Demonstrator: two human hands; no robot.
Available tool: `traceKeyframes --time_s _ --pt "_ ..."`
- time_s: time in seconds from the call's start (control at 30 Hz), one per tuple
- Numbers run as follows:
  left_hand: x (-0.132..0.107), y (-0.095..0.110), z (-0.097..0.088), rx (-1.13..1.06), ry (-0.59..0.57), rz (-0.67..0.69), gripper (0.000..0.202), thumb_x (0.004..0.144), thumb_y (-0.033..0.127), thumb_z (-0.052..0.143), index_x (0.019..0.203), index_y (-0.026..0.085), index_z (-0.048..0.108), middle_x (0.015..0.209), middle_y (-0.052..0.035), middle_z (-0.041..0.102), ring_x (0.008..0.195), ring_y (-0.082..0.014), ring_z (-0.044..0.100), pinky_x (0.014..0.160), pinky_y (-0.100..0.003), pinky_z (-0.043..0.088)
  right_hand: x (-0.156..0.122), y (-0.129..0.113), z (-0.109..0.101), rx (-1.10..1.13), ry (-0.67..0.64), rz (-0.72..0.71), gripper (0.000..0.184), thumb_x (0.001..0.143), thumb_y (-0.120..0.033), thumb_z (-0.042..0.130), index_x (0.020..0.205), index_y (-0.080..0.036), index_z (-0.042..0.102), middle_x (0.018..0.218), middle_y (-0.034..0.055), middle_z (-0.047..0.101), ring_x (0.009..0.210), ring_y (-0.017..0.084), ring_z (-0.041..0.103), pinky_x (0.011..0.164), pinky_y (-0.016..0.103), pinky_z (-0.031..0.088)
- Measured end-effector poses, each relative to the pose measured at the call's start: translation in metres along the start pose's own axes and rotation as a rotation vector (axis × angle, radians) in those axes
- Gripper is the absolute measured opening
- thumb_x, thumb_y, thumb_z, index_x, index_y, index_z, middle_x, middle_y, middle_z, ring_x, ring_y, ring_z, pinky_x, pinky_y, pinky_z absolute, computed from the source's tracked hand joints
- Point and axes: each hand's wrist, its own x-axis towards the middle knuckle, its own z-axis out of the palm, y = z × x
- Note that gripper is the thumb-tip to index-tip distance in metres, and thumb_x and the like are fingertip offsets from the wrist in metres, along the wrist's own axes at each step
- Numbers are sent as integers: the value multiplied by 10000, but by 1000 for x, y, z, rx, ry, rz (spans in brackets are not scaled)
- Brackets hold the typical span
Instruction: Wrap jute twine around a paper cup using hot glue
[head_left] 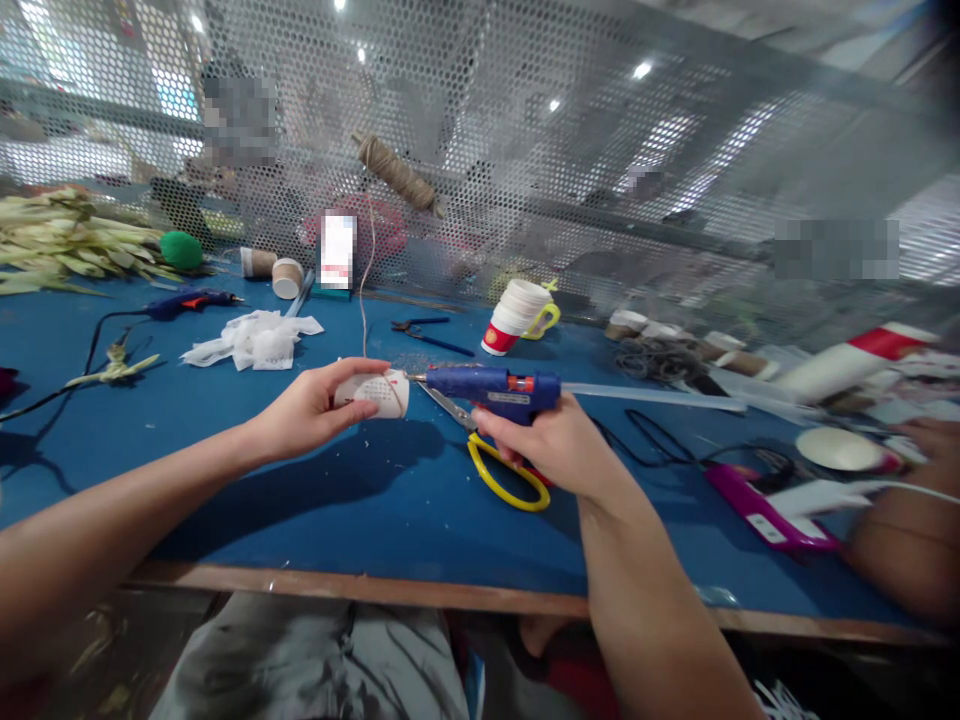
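Observation:
My left hand [315, 408] is wrapped round a white paper cup [375, 393] held on its side above the blue table [360, 500]. A thin twine runs from the cup up to a spool [396, 174] on the mesh wall. My right hand [551, 440] grips a blue glue gun [495, 387], its nozzle touching the cup's rim. A clear glue stick [652, 396] sticks out of the gun's back. Yellow-handled scissors [504, 478] lie on the table under my right hand.
A stack of paper cups [517, 315], pliers [420, 330], white tissue [255, 338], a second glue gun [187, 300] and dried leaves [67, 245] lie farther back. Another person's arm [907, 540] and a purple tool [757, 505] are at the right. A perforated mesh wall [525, 150] closes the back.

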Motion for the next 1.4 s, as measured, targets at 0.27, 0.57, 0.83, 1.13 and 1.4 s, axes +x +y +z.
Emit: traceKeyframes --time_s 0.27,0.57,0.83,1.13,1.4 --pt "1 0 1 -33 -4 -9 436 786 313 532 1176 123 496 1038 -88 652 858 -176 617 735 -274 498 -2 -3 0 -2 3 36 276 721 -276 579 479 -176 492 388 -18 503 357 91 470 391 220 407" --pt "3 0 -1 -195 -20 -92 469 759 329 561 1172 117 497 1003 -95 660 810 -168 624 736 -297 495 -5 -1 -2 -5 -45 -2 283 730 -287 580 480 -183 502 397 -20 507 355 94 462 378 226 393" --pt "4 3 -1 -334 -4 -200 483 729 293 598 1165 107 508 948 -89 669 710 -133 617 659 -267 495 -7 1 -4 -24 -54 20 246 718 -307 601 521 -176 535 402 -26 504 368 94 466 384 220 387" --pt "5 -2 -1 -396 10 -203 516 710 326 635 1161 103 521 980 -95 666 724 -131 614 673 -252 484 -8 -4 -4 -27 -53 49 188 699 -285 610 559 -171 562 400 -32 500 363 96 462 359 216 357" --pt "4 3 -1 -390 -13 -213 503 711 329 632 1154 117 523 952 -89 679 712 -140 627 659 -263 504 -7 -1 -5 -40 -36 15 308 721 -305 593 457 -182 491 393 -13 511 365 100 476 393 230 404"
